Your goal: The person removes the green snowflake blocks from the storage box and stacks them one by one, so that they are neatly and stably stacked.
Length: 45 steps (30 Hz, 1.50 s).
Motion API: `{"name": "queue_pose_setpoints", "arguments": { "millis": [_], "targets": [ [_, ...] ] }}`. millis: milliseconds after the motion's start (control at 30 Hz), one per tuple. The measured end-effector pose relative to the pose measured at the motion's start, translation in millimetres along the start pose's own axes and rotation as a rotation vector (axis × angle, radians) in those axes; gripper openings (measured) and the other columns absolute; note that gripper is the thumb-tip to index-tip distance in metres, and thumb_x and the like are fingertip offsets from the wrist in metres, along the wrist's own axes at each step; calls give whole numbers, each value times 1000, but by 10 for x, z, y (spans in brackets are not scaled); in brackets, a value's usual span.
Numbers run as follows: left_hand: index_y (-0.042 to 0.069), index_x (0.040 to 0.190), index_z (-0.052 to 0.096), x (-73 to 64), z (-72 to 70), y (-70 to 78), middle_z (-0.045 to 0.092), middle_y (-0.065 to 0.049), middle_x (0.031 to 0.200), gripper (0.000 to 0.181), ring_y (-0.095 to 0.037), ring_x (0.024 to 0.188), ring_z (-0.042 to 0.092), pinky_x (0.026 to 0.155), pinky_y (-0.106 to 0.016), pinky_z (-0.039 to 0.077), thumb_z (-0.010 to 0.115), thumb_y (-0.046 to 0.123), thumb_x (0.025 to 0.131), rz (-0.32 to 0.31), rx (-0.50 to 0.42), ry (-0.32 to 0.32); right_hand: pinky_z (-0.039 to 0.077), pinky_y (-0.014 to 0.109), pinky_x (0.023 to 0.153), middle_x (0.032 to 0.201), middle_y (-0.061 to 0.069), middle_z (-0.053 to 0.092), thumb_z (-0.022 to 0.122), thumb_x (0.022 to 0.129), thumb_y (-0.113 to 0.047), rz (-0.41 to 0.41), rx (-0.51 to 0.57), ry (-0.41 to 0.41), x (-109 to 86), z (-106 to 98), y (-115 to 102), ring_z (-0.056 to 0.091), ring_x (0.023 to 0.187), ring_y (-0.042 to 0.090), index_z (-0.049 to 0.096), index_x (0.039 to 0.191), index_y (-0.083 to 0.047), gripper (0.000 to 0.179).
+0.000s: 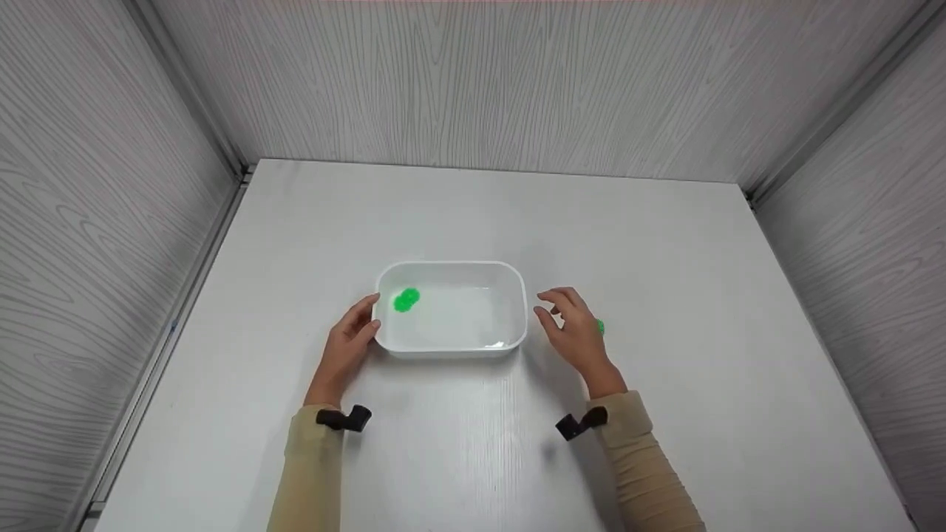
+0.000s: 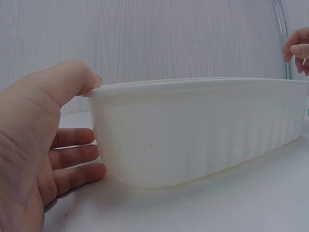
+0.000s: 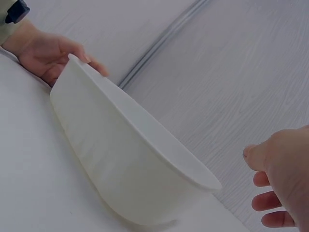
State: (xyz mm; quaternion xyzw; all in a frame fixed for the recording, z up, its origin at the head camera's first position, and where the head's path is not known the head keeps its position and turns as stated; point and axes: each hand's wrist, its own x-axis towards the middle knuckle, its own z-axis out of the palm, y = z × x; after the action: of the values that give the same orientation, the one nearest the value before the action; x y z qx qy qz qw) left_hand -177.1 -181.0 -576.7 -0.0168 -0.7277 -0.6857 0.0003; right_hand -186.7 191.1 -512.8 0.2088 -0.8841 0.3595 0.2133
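A shallow white rectangular tub (image 1: 458, 351) with rounded corners sits upright on the table. Inside it, at the left end, lie bright green round pieces (image 1: 406, 299), side by side. My left hand (image 1: 349, 343) holds the tub's left end; in the left wrist view the thumb (image 2: 77, 79) lies at the rim and lower fingers (image 2: 77, 176) rest against the outer wall. Just off the tub's right end hovers my right hand (image 1: 576, 332), fingers loosely bent and nothing between them. Another green piece (image 1: 601, 326) peeks out behind that hand, mostly hidden by it.
The white table (image 1: 473, 214) is bounded by a wood-grain back panel (image 1: 473, 89) and side panels at left (image 1: 81, 222) and right (image 1: 879, 244). Small black wrist cameras are strapped over both tan sleeves (image 1: 307, 473).
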Motion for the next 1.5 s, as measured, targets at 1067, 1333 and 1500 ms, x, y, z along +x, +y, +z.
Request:
{"name": "queue_pose_setpoints", "arguments": {
  "millis": [1067,1333,1500],
  "targets": [
    [14,137,47,10,-54,-12,48,-16,134,47,-24,126,42,98,-28,37,60,16,92,45,-10,2,48,29,68,103,5,58,63,89,-12,-170,109,-102,511,610,-412,59,78,18,63,107,-7,19],
    [10,137,46,14,-55,-15,49,-18,131,48,-26,123,45,93,-24,41,60,13,91,45,-30,3,47,29,70,106,5,58,62,90,-15,-181,107,-195,650,781,-569,60,80,22,62,109,-7,21],
    [12,135,48,5,-42,-29,51,-15,130,46,-24,121,48,92,-26,42,60,13,91,56,-28,0,47,28,70,104,5,59,63,89,-14,-172,61,-224,699,873,-616,60,80,21,63,109,-7,21]
  ]
}}
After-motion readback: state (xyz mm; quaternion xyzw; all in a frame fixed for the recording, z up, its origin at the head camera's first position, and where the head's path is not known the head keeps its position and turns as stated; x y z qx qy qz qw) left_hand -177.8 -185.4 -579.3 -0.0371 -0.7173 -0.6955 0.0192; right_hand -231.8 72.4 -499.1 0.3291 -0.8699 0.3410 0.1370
